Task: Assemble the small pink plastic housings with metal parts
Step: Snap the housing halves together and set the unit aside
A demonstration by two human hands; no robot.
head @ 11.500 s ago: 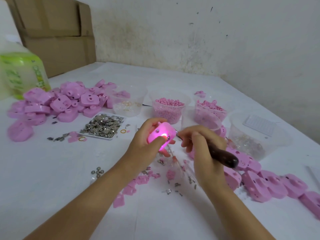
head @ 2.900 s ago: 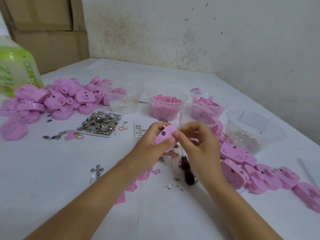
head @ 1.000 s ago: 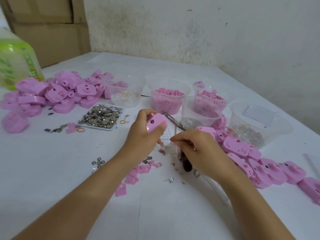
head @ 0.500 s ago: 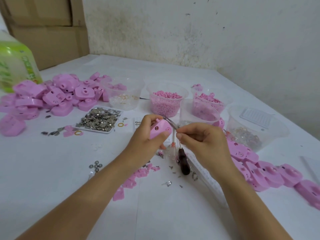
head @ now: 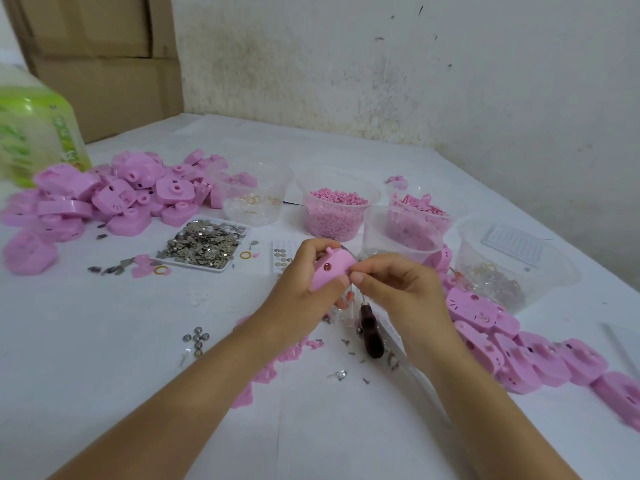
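Green bottle (head: 38, 133) label: writing too blurred to read. Above the table (head: 104, 323), the left hand (head: 301, 296) curls round a pink housing (head: 330, 271); the right hand (head: 398, 289) pinches its right edge between bent thumb and forefinger

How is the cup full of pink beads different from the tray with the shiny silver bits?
The cup is tall, round and see-through; the tray is flat, shallow and white. The cup is packed with pink beads; the tray holds a loose heap of silver bits. The cup stands farther back than the tray. Both sit on the white table and hold tiny parts.
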